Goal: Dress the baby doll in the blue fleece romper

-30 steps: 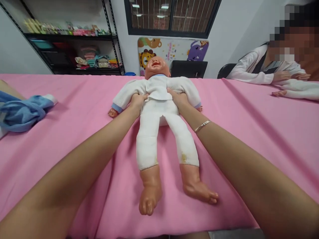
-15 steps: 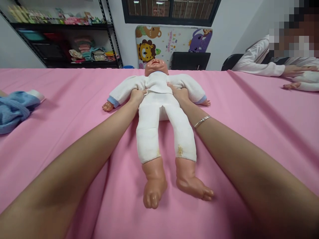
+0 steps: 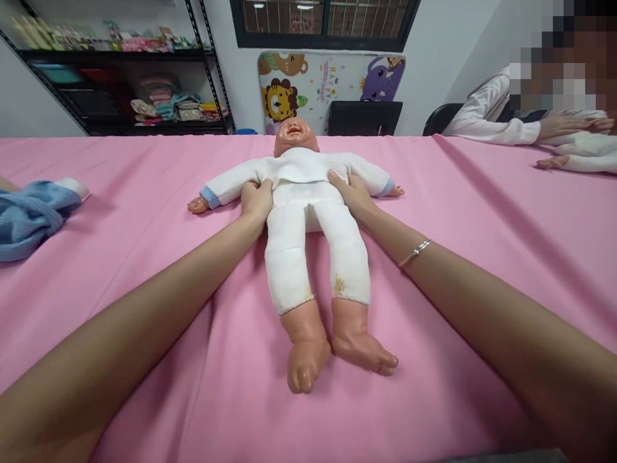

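Reading "HAPPY" in pinkish letters set vertically, the picture board point(image 3: 315, 106) stands beyond the far edge of the bench point(image 3: 482, 257); a lion on its left part and a purple elephant on its right part flank the word; the marks around the lettering are too small to read.

The doll point(image 3: 313, 196) lies on its back at the middle of the pink-covered bench, face up; its long axis runs from far to near, head far and feet near, the head slightly left of the feet; both arms spread outward in white sleeves with blue cuffs; the left foot in the scene points near, the right foot points toward near right; yellowish stains mark both white legs just above the bare ankles.

The left hand point(image 3: 257, 204) is clasped on the left side of the doll's waist, thumb at the hem of the white top point(image 3: 296, 164), its other fingers mostly hidden; the right hand point(image 3: 354, 195) clasps the opposite side, thumb on that hem, the remaining fingers curled just below the sleeve; a silver bracelet point(image 3: 417, 253) circles the right forearm.

A blue garment point(image 3: 38, 215) lies at the left, well apart from the doll; at far right sits a person point(image 3: 486, 122) in white sleeves.
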Available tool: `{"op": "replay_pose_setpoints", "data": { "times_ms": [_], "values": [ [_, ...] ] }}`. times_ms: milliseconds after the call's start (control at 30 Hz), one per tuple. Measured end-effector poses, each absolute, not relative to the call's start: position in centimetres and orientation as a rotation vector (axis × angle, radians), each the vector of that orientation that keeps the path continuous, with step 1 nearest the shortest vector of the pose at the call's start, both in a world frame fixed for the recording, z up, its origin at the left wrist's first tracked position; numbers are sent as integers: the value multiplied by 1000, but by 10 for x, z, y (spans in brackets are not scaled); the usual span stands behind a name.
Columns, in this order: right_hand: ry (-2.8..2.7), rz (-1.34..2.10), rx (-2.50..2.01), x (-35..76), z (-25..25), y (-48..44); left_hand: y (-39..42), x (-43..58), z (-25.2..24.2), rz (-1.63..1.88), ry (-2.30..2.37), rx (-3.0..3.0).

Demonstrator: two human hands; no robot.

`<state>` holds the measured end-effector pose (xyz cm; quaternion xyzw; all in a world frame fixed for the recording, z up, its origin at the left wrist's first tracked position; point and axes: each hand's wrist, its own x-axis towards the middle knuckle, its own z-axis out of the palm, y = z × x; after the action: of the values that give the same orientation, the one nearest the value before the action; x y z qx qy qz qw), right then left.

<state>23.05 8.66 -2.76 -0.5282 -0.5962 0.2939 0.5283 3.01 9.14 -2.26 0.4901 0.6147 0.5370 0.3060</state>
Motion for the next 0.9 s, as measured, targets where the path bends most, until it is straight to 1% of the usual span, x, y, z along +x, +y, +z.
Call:
{"op": "replay_pose_setpoints", "data": {
  "times_ms": [167,267,333,400,500,667,767,833,900],
  "values": [
    [-1422,799,-1164,248,-37,74,69,20,-28,1492,1325,1589],
    [-1375,860,-1138,253,-41,74,65,12,-27,1493,1312,1771],
    [-1379,773,-1187,252,-42,73,65,7,-26,1462,1346,1893],
    [-1441,611,-1223,249,-42,71,68,3,-26,1425,1374,1989],
    [-1532,442,-1205,247,-44,69,70,-2,-27,1370,1448,2044],
    [-1445,312,-1244,247,-41,66,65,-4,-24,1173,1667,2084],
    [-1342,217,-1281,249,-38,65,62,-3,-18,1275,1816,2024],
    [-1432,216,-1301,251,-39,67,62,-3,-14,1310,1872,2008],
    [-1620,271,-1349,253,-41,72,64,-4,-14,1215,1833,2072]
  ]
}}
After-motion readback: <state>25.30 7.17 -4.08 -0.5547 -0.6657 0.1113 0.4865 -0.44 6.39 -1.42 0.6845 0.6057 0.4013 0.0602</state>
